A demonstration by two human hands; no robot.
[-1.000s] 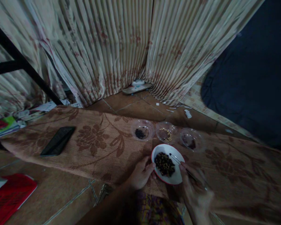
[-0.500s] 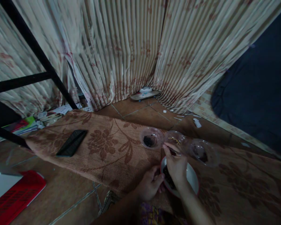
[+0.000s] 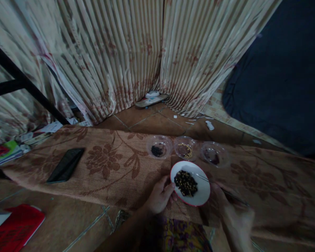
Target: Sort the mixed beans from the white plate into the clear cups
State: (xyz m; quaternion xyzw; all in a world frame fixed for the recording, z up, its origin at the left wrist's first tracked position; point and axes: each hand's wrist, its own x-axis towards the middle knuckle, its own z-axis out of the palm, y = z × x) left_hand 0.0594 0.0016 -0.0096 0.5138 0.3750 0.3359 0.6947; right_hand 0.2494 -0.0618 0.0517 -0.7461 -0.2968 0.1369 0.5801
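Observation:
My left hand (image 3: pixel 160 196) grips the left rim of a white plate with a red edge (image 3: pixel 202 194), thumb on top. Dark grains mixed with yellow ones (image 3: pixel 186 182) lie in the plate's left half. My right hand (image 3: pixel 232 211), blurred, is at the plate's right side. It holds slim, dark tweezers (image 3: pixel 236 198), whose two thin tips reach over the plate's rim. Beyond the plate stand three clear plastic cups: the left cup (image 3: pixel 166 141) contains black grains, the middle cup (image 3: pixel 191 140) yellow grains, the right cup (image 3: pixel 224 157) dark reddish ones.
A patterned brown cloth (image 3: pixel 147 168) covers the long surface beneath everything. On its left lies a black phone (image 3: pixel 65 166). A skateboard (image 3: pixel 152 100) and white scraps are on the tiled floor by striped curtains (image 3: pixel 120 52). A red item (image 3: pixel 18 224) is at lower left.
My right hand has moved from above the plate and middle cup to the plate's right side, still with the tweezers. The grains now show plainly. The view has shifted rightward.

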